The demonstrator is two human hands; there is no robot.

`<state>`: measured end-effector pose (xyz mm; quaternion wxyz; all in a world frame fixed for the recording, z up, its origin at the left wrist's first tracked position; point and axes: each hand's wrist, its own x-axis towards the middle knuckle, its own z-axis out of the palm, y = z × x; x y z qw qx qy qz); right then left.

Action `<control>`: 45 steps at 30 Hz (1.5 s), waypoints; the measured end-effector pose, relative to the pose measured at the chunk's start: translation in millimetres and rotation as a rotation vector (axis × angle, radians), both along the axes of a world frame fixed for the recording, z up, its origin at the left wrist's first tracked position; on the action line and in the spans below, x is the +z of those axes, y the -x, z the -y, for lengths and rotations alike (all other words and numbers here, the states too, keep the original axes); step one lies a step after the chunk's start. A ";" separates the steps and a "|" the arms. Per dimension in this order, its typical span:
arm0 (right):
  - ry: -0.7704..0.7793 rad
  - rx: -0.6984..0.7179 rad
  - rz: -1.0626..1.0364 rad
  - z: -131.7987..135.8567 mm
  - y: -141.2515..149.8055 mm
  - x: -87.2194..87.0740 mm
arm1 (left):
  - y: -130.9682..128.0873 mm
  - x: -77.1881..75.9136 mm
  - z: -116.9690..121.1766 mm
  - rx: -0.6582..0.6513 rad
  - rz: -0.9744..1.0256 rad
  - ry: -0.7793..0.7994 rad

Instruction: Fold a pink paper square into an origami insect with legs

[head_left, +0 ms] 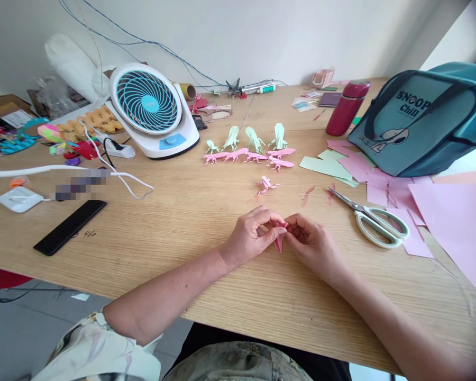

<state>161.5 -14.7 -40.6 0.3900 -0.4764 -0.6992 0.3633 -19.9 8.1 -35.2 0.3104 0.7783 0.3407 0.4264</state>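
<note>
Between my two hands is a small piece of folded pink paper (pixel 278 243), its pointed end hanging downward. My left hand (pixel 256 233) pinches it with thumb and forefinger. The fingertips of my right hand (pixel 310 241) are closed on its upper right side; most of the paper is hidden behind the fingers. Just beyond my hands a pink origami figure (pixel 266 184) with thin legs stands on the table. Farther back is a row of pink origami figures (pixel 246 155), with light green origami figures (pixel 254 139) behind them.
White-handled scissors (pixel 382 226) lie right of my hands, beside pink paper sheets (pixel 456 211) and green strips (pixel 327 166). A teal bag (pixel 416 121) and red bottle (pixel 347 108) stand back right. A fan (pixel 154 114), black case (pixel 70 227) and white cable (pixel 131 186) are left.
</note>
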 end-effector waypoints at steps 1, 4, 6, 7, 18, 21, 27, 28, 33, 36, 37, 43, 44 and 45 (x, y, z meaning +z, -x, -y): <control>-0.011 -0.003 0.006 -0.2 -0.1 -1.4 | 0.6 0.6 0.2 -0.012 -0.015 -0.004; -0.030 -0.012 0.018 -0.9 -1.0 -4.8 | 2.7 3.9 0.5 -0.074 -0.064 -0.043; -0.031 -0.012 0.019 -1.1 -2.2 -4.9 | 3.9 5.9 -0.3 -0.125 -0.085 -0.086; -0.032 -0.010 0.018 -1.2 -2.9 -4.2 | 4.4 6.4 -1.2 -0.144 -0.088 -0.109; -0.059 0.012 0.043 1.7 -3.7 9.7 | 7.3 2.9 -10.6 -0.207 -0.056 -0.200; -0.041 0.018 0.029 1.7 -4.3 9.3 | 8.7 4.0 -11.7 -0.247 -0.059 -0.211; -0.015 0.048 0.035 2.2 -4.6 10.9 | 8.5 1.7 -11.9 -0.220 -0.012 -0.264; -0.010 0.053 0.037 2.5 -4.5 11.7 | 8.3 1.2 -11.5 -0.208 -0.011 -0.266; 0.011 0.059 0.041 3.5 -4.5 14.9 | 7.8 0.4 -9.5 -0.181 -0.005 -0.271; 0.016 0.066 0.040 3.3 -4.8 14.4 | 7.8 0.6 -9.0 -0.182 0.005 -0.269; 0.017 0.069 0.040 3.1 -4.9 14.0 | 7.9 0.6 -8.9 -0.181 0.005 -0.267; 0.022 0.082 0.031 2.8 -4.4 13.5 | 8.3 0.9 -7.0 -0.158 -0.011 -0.266; 0.021 0.080 0.030 2.8 -4.2 13.6 | 8.4 1.1 -6.6 -0.153 -0.020 -0.264; 0.021 0.080 0.028 2.8 -4.1 13.6 | 8.5 1.2 -6.2 -0.150 -0.027 -0.263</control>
